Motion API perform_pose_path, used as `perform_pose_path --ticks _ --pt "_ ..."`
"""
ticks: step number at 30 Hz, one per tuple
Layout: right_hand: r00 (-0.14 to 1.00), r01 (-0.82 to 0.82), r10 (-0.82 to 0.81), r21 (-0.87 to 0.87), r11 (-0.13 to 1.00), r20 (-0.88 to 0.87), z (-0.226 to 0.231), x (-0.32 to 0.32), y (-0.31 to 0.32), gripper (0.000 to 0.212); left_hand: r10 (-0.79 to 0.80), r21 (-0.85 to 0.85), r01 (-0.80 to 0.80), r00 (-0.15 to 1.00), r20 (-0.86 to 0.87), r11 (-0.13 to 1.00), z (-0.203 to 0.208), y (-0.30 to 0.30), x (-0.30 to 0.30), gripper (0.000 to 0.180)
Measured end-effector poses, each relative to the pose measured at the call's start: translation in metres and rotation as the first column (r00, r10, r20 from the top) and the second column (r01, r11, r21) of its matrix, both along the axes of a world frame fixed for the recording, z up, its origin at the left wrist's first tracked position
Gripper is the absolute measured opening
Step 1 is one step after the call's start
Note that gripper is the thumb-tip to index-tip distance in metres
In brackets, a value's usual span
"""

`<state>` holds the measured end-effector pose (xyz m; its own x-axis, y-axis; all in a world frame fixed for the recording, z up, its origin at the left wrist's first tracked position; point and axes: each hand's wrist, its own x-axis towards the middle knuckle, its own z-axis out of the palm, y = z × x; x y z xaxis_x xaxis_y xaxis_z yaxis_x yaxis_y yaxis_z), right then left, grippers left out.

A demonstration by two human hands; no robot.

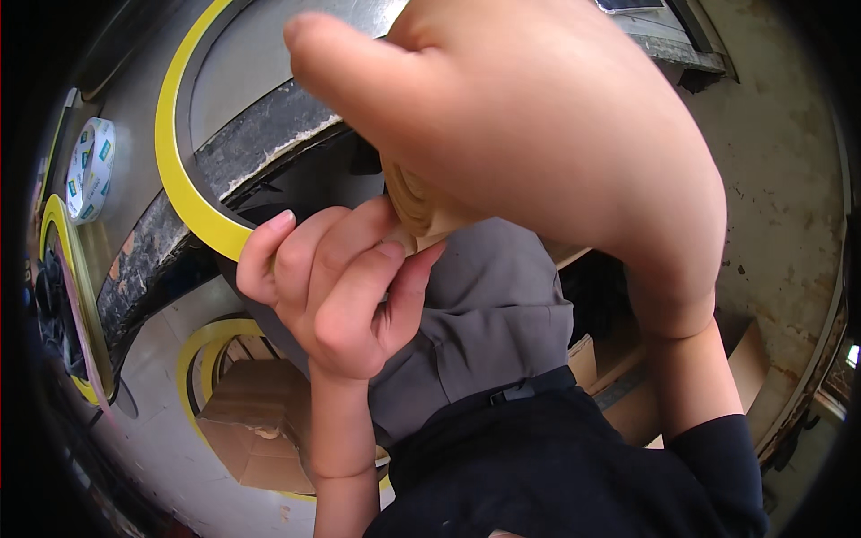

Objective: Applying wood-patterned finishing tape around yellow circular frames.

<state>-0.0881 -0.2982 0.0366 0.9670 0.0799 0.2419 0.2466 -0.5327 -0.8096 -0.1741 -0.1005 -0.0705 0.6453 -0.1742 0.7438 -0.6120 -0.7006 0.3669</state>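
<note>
My left hand is closed, thumb and forefinger pinching the end of a beige, layered roll that looks like tape. Above it, close to the camera, my right hand covers much of the scene. Its thumb sticks out to the left, while the other fingers are hidden; the roll shows right under this hand and seems to be held in it. A large, thin yellow ring leans over the worn dark table edge, and its lower end passes behind the little finger of my left hand.
On the metal tabletop at the left stands a white and blue roll. Further left is another yellow ring with a black bundle. An open cardboard box sits among yellow rings on the floor. A stained wall rises at the right.
</note>
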Motion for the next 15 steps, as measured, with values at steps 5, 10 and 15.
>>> perform_pose_path --ticks 5,10,15 --pt "0.998 0.007 -0.004 -0.046 0.999 0.057 -0.008 0.012 0.014 0.015 0.057 0.104 -0.061 0.997 0.045 0.993 0.003 0.004 -0.001 0.054" --pt "0.993 -0.002 0.01 -0.074 0.997 0.116 -0.011 0.027 0.033 0.014 -0.163 -0.236 0.121 0.972 -0.168 0.964 -0.041 0.008 -0.045 0.027" --pt "0.984 0.002 0.019 -0.118 0.993 0.176 -0.014 0.033 0.062 0.013 -0.848 -0.902 -0.36 0.53 0.012 -0.237 -0.049 -0.031 0.004 0.036"
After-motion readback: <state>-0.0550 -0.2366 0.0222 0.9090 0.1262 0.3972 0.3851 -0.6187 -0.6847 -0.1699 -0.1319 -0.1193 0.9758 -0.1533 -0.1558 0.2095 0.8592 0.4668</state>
